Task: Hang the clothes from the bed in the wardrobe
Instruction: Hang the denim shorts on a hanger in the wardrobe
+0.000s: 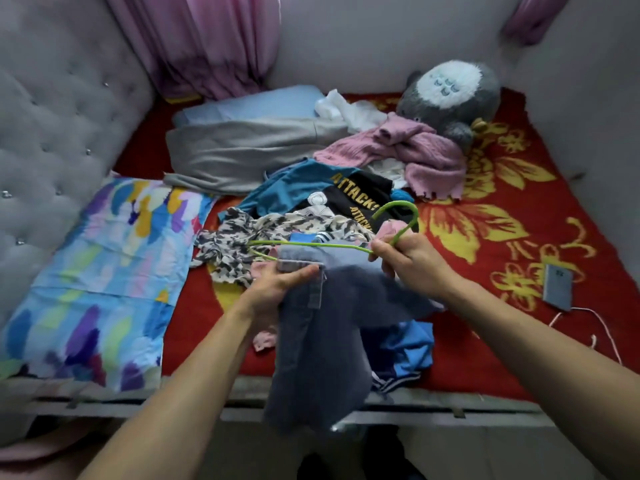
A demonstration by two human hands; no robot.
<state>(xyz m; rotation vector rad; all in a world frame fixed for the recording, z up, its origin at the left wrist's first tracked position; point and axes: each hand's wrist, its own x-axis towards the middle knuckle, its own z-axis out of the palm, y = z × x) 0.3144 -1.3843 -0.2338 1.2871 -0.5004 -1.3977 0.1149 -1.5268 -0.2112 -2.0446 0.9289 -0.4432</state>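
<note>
The bed (pixel 194 306), spread with a red flowered blanket, lay beneath and beyond the denim jeans (pixel 311 341), which hung over its near edge. Far left of the jeans rose the grey tufted headboard (pixel 59 133), and a many-coloured pillow (pixel 104 271) lay left of them. Beyond the jeans sprawled a grey garment (pixel 242 150), and beyond and right of them a pink knit sweater (pixel 415 150) and a grey plush toy (pixel 450 95). A camouflage-print garment (pixel 242 237) and a black printed shirt (pixel 356 195) lay just beyond the jeans.

The left hand (pixel 277 289) gripped the jeans' waistband, thumb pressed flat on top; its fingers were hidden beneath the cloth. The right hand (pixel 408 261), at the jeans' upper right, had its fingers curled tightly round the neck of a green hanger (pixel 311 244), whose arms reached left across the waistband. A phone (pixel 557 285) lay far right of the jeans.
</note>
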